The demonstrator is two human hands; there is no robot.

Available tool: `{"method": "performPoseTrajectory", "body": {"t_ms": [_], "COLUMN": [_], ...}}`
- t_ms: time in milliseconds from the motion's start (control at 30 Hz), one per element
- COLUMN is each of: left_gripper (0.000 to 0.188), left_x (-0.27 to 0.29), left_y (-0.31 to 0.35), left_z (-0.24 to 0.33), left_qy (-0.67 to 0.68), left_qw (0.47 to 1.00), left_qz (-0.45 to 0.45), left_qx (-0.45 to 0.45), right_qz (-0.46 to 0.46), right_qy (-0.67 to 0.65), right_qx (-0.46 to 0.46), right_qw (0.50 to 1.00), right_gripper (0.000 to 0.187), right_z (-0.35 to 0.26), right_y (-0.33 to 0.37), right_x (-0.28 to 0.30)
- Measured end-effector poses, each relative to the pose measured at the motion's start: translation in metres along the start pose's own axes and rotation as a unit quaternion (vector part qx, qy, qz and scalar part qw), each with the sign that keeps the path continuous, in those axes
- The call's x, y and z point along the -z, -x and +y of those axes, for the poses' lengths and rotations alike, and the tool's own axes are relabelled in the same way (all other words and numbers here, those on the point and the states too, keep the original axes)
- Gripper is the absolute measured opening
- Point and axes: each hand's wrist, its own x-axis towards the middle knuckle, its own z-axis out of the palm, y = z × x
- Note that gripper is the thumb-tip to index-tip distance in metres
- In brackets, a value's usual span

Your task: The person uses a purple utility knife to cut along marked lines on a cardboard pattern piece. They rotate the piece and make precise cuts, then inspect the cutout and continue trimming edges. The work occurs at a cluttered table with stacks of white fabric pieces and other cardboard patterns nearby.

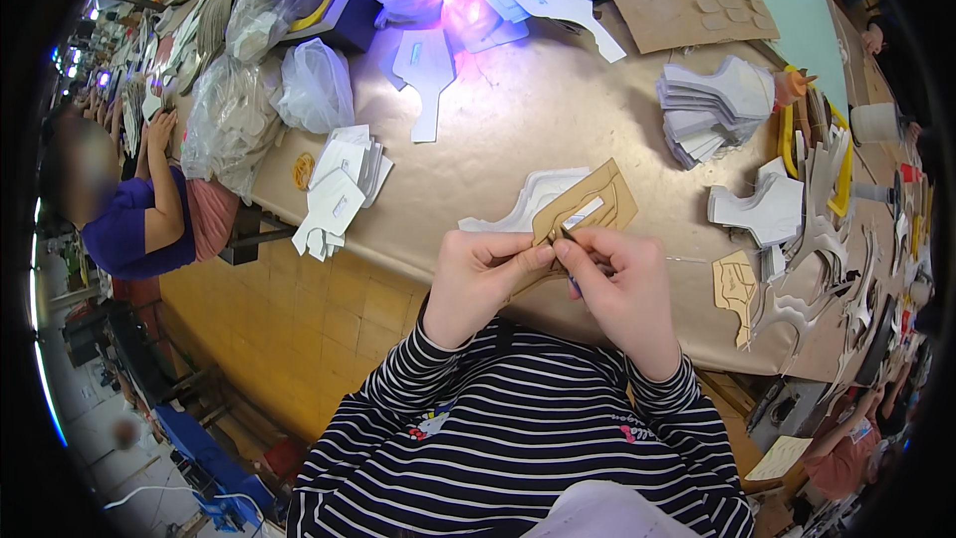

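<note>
My left hand (pixel 488 274) pinches the near edge of a tan cardboard template (pixel 619 201) between thumb and fingers. The template has dark curved slots and a small white rectangle. My right hand (pixel 625 274) is closed around a slim dark pen-like tool (pixel 575 289), its tip close to the template; the fingers hide most of it. Both thumbs almost meet at the template's near end. Beneath and left of it are white cut-out pieces (pixel 523 204) with curved outlines.
White cut pieces lie stacked at left (pixel 339 189) and right (pixel 717 100). A tan patterned template (pixel 735 284) rests near the right edge. Plastic bags (pixel 317 85) stand far left, beside a yellow rubber-band bundle (pixel 303 171). A co-worker in purple (pixel 149 219) sits left.
</note>
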Motion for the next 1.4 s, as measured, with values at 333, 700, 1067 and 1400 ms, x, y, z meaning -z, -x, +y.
{"method": "performPoseTrajectory", "body": {"t_ms": [333,700,1067,1400], "left_gripper": [0.018,0.017,0.034,0.062], "left_x": [-0.011,-0.014,0.01,-0.005], "left_y": [0.007,0.005,-0.007,-0.003], "left_z": [0.01,0.013,0.014,0.014], "left_qy": [0.004,-0.001,-0.016,-0.099], "left_qw": [0.998,0.996,0.998,0.993], "left_qz": [0.062,0.087,-0.044,0.022], "left_qx": [-0.032,-0.032,0.032,-0.068], "right_qz": [0.059,0.143,-0.03,-0.023], "right_qy": [0.008,0.058,0.081,0.049], "right_qx": [0.041,0.134,0.01,0.002], "right_qw": [0.997,0.979,0.996,0.999], "right_gripper": [0.011,0.007,0.013,0.013], "right_z": [-0.004,-0.003,-0.007,-0.001], "right_y": [0.002,0.003,-0.009,-0.009], "right_x": [-0.007,-0.019,0.01,0.008]}}
